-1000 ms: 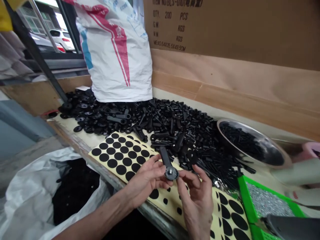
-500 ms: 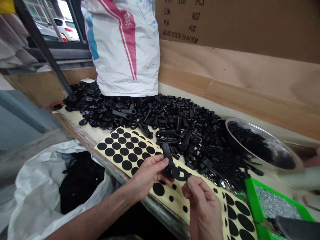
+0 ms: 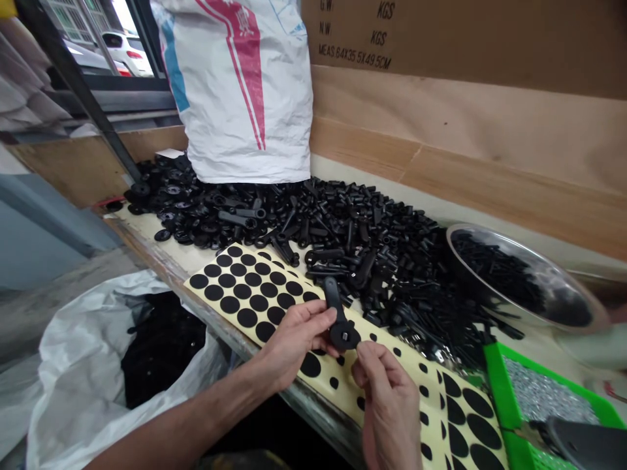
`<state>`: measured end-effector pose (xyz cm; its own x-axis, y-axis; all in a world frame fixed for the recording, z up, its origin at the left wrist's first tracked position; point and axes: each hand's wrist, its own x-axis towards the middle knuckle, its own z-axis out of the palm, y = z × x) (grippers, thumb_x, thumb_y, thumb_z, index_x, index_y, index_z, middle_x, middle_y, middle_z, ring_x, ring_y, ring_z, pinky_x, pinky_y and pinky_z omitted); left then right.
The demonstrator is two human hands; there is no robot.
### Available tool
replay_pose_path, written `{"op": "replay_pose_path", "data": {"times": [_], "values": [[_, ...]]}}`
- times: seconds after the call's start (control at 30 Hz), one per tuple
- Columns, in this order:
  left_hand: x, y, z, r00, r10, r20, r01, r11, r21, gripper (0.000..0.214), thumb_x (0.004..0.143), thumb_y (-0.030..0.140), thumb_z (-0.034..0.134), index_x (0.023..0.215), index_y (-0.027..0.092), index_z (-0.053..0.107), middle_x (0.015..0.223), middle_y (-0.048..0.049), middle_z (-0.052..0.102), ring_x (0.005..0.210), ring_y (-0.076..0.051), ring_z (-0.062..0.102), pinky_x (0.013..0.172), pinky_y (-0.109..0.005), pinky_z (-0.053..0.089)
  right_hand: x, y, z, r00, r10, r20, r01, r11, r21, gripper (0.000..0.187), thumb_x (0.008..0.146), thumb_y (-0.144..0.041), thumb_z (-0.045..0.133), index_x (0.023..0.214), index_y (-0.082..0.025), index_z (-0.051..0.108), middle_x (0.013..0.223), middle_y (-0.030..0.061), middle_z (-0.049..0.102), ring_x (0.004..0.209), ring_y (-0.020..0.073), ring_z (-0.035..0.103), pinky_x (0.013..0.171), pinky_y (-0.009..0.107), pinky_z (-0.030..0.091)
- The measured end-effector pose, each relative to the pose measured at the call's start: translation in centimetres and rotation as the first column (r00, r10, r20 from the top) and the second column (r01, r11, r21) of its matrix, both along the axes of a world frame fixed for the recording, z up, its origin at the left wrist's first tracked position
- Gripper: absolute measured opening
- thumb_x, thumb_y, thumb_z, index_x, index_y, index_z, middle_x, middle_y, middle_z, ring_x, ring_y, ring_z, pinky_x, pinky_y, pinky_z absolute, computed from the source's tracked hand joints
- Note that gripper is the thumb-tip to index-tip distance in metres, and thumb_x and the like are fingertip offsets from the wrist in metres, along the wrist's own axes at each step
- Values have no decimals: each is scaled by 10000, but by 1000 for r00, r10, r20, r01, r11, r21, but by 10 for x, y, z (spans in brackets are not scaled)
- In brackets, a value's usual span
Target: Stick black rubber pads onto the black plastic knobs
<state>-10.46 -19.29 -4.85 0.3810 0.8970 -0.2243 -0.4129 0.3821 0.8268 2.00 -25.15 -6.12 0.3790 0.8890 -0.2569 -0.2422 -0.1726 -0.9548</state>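
My left hand [image 3: 298,346] is shut on a black plastic lever handle [image 3: 337,313], gripping it near its round head, with the arm pointing away from me. My right hand [image 3: 386,408] is right beside that head, its thumb and forefinger pinched together at the edge. Nothing held between those fingertips shows clearly. Both hands are over a yellowish backing sheet of black adhesive dots [image 3: 245,294], and many dots have been peeled from the part nearest my hands.
A heap of black plastic parts [image 3: 343,235] covers the bench behind the sheet. Nearby are a steel bowl of black pieces [image 3: 519,277], a green tray of silver screws [image 3: 543,398] and a white woven sack [image 3: 240,91]. An open plastic bag of black parts [image 3: 161,346] sits left, below the bench edge.
The lever handle has turned from lying tilted to standing more upright in my left hand. The round black piece beside my right fingers no longer shows separately. The view has shifted slightly.
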Motion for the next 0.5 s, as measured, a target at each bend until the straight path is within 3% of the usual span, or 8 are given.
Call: {"op": "replay_pose_path", "data": {"times": [0.5], "values": [[4, 3, -1, 1000, 6, -4, -6, 1000, -9, 267, 887, 339, 593, 944, 94, 679, 809, -86, 662, 666, -123, 572, 600, -241, 491, 2, 5, -8, 1000, -1, -29, 0, 1000, -17, 289, 705, -408, 750, 660, -191, 565, 575, -61, 399, 589, 106, 323, 557, 228, 284]]}}
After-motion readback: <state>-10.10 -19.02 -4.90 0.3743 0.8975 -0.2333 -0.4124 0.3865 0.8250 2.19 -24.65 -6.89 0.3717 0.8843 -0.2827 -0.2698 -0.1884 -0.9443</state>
